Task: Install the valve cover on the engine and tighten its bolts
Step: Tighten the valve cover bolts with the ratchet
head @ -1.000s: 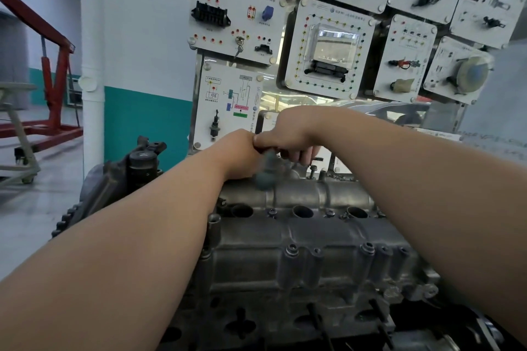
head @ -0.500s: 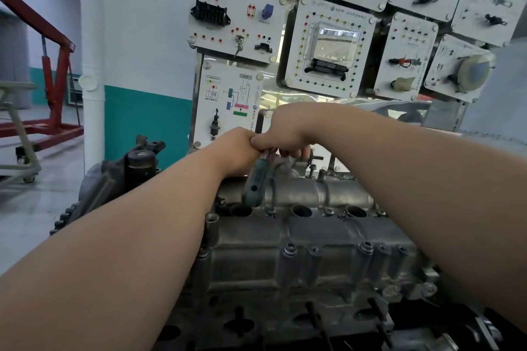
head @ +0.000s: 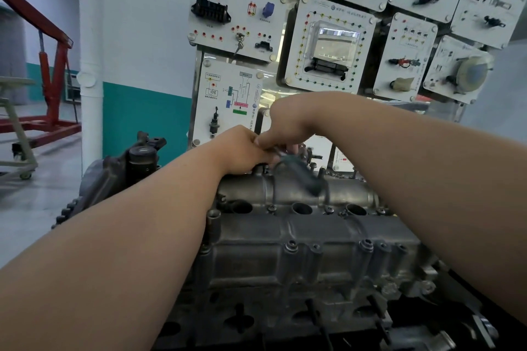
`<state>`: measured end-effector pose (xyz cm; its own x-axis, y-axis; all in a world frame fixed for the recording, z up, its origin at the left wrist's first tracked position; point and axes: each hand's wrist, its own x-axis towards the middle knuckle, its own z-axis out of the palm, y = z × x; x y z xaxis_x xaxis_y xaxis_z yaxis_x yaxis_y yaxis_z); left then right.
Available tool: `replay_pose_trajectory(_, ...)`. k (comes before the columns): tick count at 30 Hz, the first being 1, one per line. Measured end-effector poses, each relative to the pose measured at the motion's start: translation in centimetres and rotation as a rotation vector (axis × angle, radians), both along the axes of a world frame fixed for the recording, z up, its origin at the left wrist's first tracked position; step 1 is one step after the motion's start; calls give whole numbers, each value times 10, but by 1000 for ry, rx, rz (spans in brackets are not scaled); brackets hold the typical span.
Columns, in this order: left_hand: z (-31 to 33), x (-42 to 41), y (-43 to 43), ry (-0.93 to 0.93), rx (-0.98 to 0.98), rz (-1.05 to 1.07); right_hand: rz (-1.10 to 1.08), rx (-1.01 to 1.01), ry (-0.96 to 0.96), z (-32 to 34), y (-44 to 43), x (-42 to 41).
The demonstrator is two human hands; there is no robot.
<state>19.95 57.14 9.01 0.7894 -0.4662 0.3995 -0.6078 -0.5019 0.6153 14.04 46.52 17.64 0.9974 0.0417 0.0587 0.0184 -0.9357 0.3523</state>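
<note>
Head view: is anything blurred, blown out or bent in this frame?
Head view: the wrench is motion-smeared, while the valve cover is sharp. Head view: glare whites out a strip of the clear module cover. Head view: the wide lens tilts the right-hand wall panels.

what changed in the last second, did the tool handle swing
The dark grey-green tool handle swung from pointing down-left to down-right over the grey metal valve cover. The right hand still grips its top, the left hand still curled against it. Nothing was let go; both hands and the cover kept their places.
</note>
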Motion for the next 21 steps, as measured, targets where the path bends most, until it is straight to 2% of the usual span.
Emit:
replay_pose_trajectory(3, -2, 1, 1, 63, -21, -35, 56, -115, -15, 7, -4, -5)
replay_pose_trajectory(9, -1, 1, -3, -13, 40, -17, 56, 17, -118, -9, -4, -5)
replay_pose_trajectory(13, -1, 0, 1, 1, 2, 17, 57, -105, -66, -6, 5, -4)
replay_pose_trajectory(18, -1, -2, -1, 65, 14, -8, 121, 1, -52, 0, -12, -6)
replay_pose_trajectory(21, 0, -3, -2, 25, 39, -5, 92, 64, -133, -11, -13, -4)
